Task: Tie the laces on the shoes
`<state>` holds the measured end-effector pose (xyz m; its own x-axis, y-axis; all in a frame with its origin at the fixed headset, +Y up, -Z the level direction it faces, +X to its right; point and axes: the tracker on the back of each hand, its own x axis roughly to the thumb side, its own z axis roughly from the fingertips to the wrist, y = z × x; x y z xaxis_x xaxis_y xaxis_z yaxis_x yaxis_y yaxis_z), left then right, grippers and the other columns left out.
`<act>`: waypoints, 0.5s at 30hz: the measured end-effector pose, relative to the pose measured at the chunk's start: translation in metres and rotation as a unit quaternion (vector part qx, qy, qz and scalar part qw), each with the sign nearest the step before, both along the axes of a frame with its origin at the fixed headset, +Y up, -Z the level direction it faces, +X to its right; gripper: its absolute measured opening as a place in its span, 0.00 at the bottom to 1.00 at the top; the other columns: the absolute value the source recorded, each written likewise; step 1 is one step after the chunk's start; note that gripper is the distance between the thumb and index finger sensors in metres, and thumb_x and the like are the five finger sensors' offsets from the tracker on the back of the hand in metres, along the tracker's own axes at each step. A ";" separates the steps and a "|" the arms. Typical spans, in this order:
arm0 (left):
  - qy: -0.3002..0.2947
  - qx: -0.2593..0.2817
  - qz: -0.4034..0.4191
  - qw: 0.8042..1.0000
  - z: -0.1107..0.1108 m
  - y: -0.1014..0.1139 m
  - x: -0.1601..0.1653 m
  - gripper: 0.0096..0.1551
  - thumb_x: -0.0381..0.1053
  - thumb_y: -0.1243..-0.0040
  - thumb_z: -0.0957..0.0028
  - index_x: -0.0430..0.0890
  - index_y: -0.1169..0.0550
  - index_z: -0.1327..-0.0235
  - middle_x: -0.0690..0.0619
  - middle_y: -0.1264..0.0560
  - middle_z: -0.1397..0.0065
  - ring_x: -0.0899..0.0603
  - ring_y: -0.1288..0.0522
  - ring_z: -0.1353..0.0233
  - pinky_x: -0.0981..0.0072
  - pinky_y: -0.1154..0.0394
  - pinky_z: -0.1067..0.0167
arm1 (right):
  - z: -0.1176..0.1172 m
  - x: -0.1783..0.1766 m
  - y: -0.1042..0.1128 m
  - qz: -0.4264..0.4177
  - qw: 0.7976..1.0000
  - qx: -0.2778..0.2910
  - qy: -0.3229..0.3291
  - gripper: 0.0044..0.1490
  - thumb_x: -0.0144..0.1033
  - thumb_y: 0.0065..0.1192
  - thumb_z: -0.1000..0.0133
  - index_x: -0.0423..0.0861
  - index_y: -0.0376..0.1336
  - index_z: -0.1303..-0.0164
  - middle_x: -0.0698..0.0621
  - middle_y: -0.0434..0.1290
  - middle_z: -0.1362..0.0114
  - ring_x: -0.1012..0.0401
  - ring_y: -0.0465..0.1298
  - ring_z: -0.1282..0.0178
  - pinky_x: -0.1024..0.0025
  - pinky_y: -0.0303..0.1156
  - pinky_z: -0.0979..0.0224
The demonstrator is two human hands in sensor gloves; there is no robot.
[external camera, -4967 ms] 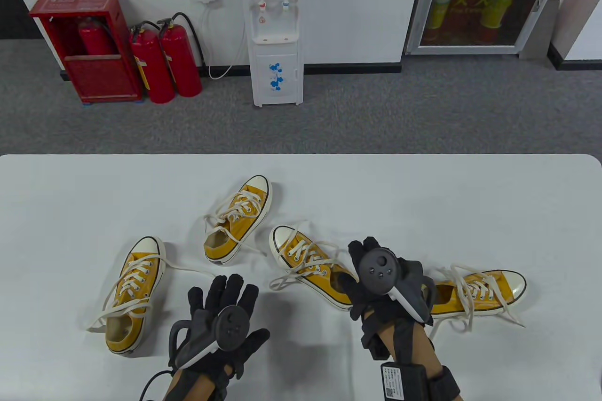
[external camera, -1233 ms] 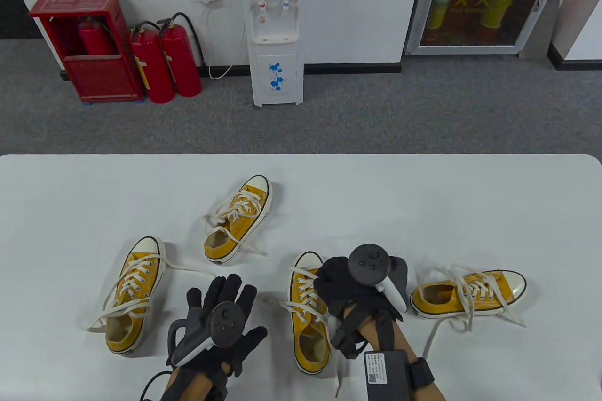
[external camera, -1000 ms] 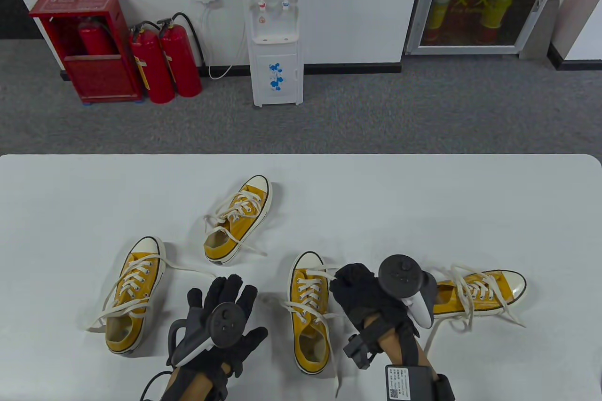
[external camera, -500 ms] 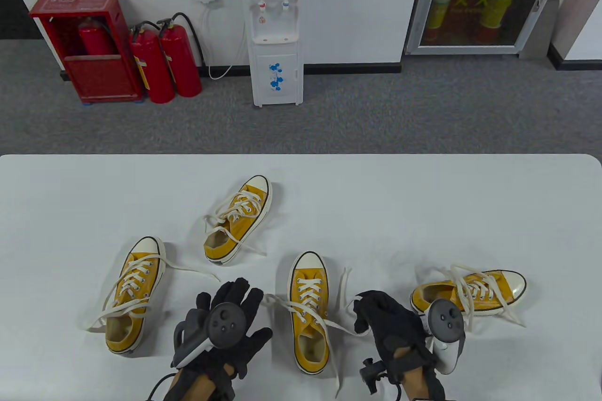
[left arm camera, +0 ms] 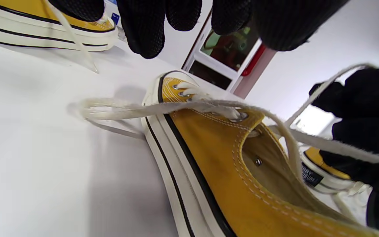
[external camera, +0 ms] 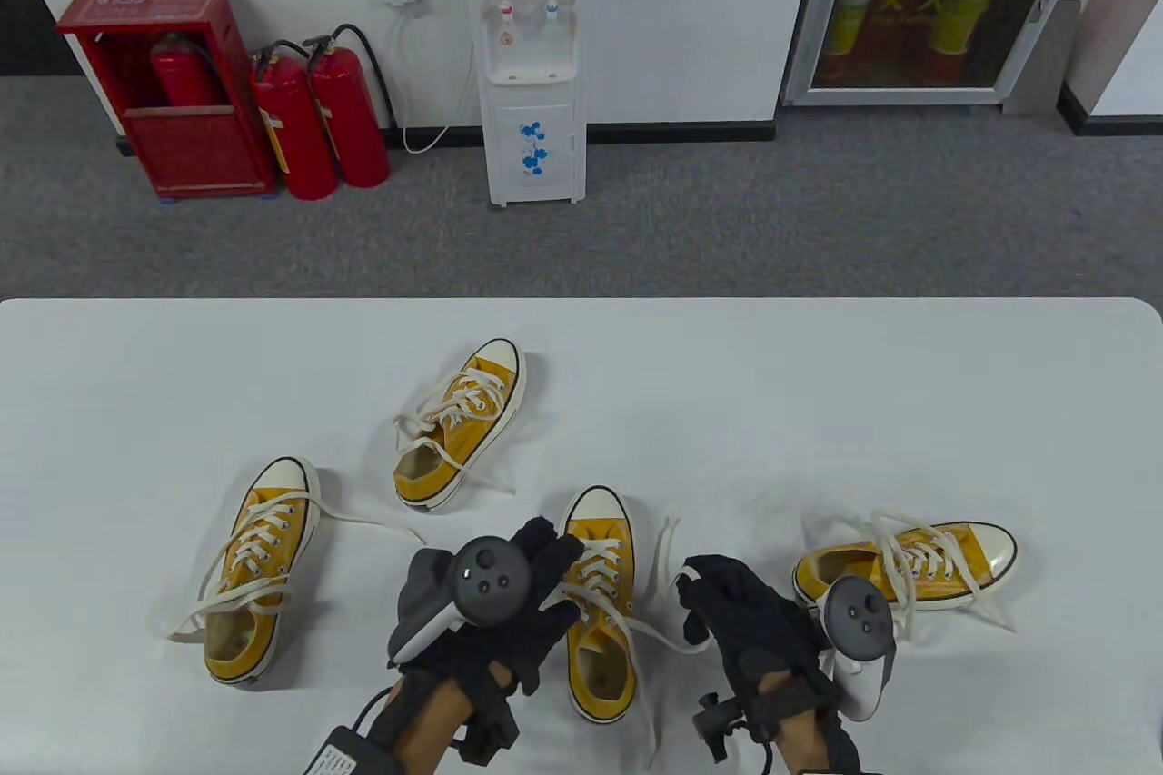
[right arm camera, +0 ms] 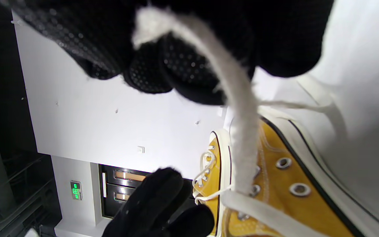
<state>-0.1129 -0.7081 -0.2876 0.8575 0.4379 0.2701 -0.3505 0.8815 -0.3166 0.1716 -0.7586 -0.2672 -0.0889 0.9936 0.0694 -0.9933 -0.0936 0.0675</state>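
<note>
Several yellow canvas shoes with loose white laces lie on the white table [external camera: 818, 393]. The centre shoe [external camera: 596, 510] points its toe away from me. My right hand [external camera: 700, 593] is just right of it and pinches its right lace [right arm camera: 242, 131], which runs taut up from the eyelets. My left hand [external camera: 545, 552] hovers over the shoe's left side with its fingers [left arm camera: 143, 29] straight and holding nothing. The shoe's left lace [left arm camera: 110, 110] lies looped on the table below those fingers.
Another shoe [external camera: 259, 571] lies at the left, one [external camera: 463, 421] farther back, and one [external camera: 945, 561] on its side at the right, behind my right hand. Their laces trail over the table. Beyond the table are grey carpet, fire extinguishers and a water dispenser.
My right hand turned the centre shoe toe-away, let go of it and took up its right lace. In the last half second my left hand moved right, over the shoe.
</note>
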 end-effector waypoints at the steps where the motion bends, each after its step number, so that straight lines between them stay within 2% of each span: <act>1: -0.001 0.000 -0.002 1.000 -0.002 -0.001 0.004 0.38 0.60 0.40 0.48 0.63 0.36 0.21 0.48 0.44 0.11 0.36 0.30 0.19 0.27 0.43 0.23 | 0.000 0.000 0.000 0.000 1.000 0.000 0.000 0.23 0.48 0.68 0.50 0.45 0.75 0.53 0.45 0.72 0.32 0.62 0.82 0.61 0.53 0.77 0.44; 6: -0.016 -0.018 -0.033 0.999 -0.013 -0.011 0.025 0.33 0.55 0.36 0.48 0.68 0.29 0.27 0.50 0.41 0.11 0.35 0.33 0.17 0.25 0.47 0.22 | 0.000 -0.002 -0.001 0.008 1.000 0.000 0.003 0.23 0.48 0.68 0.50 0.46 0.75 0.53 0.45 0.72 0.32 0.62 0.82 0.61 0.53 0.77 0.44; 10: -0.026 -0.040 -0.031 0.998 -0.016 -0.019 0.030 0.27 0.54 0.36 0.48 0.67 0.22 0.33 0.50 0.40 0.11 0.35 0.37 0.14 0.22 0.50 0.22 | 0.000 -0.003 -0.001 0.009 1.000 -0.001 0.005 0.23 0.48 0.68 0.50 0.46 0.75 0.53 0.45 0.72 0.32 0.62 0.82 0.60 0.52 0.76 0.43; 15: -0.021 -0.010 -0.031 0.999 -0.013 -0.024 0.031 0.23 0.54 0.32 0.50 0.65 0.17 0.40 0.51 0.38 0.12 0.35 0.36 0.15 0.23 0.48 0.23 | -0.001 -0.003 -0.001 0.009 1.000 -0.003 0.007 0.23 0.48 0.68 0.50 0.46 0.75 0.53 0.45 0.72 0.32 0.61 0.82 0.60 0.52 0.76 0.43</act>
<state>-0.0822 -0.7326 -0.3009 0.8706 0.3905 0.2992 -0.2819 0.8944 -0.3472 0.1685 -0.7593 -0.2680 -0.1061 0.9922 0.0647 -0.9905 -0.1112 0.0811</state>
